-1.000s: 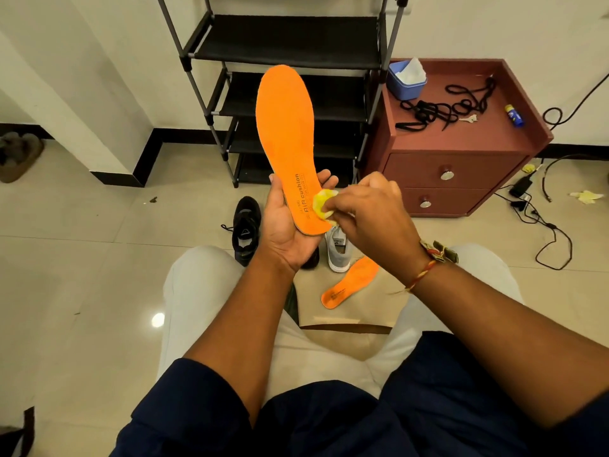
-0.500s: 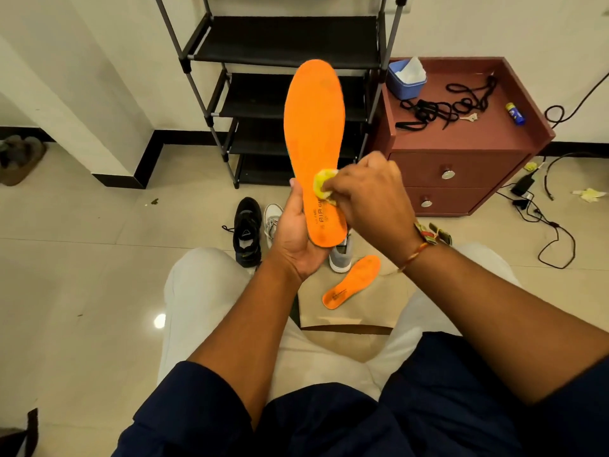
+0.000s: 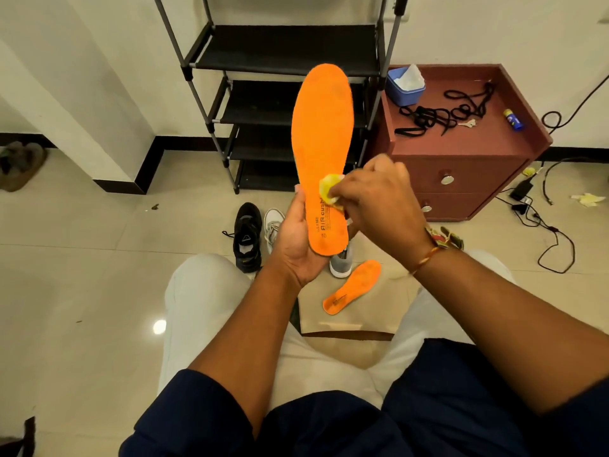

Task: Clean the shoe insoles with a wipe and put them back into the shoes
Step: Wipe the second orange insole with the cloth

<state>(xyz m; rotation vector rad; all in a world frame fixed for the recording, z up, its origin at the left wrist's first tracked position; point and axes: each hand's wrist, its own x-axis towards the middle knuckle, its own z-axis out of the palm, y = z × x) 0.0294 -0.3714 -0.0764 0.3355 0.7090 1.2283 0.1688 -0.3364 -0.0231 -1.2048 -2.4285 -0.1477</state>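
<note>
Left hand (image 3: 296, 245): curled round the heel end of an orange insole (image 3: 324, 127), holding it upright with the toe end up
Right hand (image 3: 382, 199): fingers pinched on a small yellow wipe (image 3: 329, 189), pressing it against the face of the insole just above the printed lettering
Held insole: in the air in front of the knees, gripped by one hand and rubbed by the other
Second insole (image 3: 352, 286): lies flat on brown paper (image 3: 349, 321) on the floor, touched by neither hand
Shoes: a black shoe (image 3: 247, 237) and a grey shoe (image 3: 341, 263) stand on the floor beyond the paper, the grey one partly hidden behind the held insole
Done so far: wiping of one insole is under way; I cannot tell whether the second is already clean
Left to do: finish this wipe, perhaps clean the other insole, then put both back into the shoes
</note>
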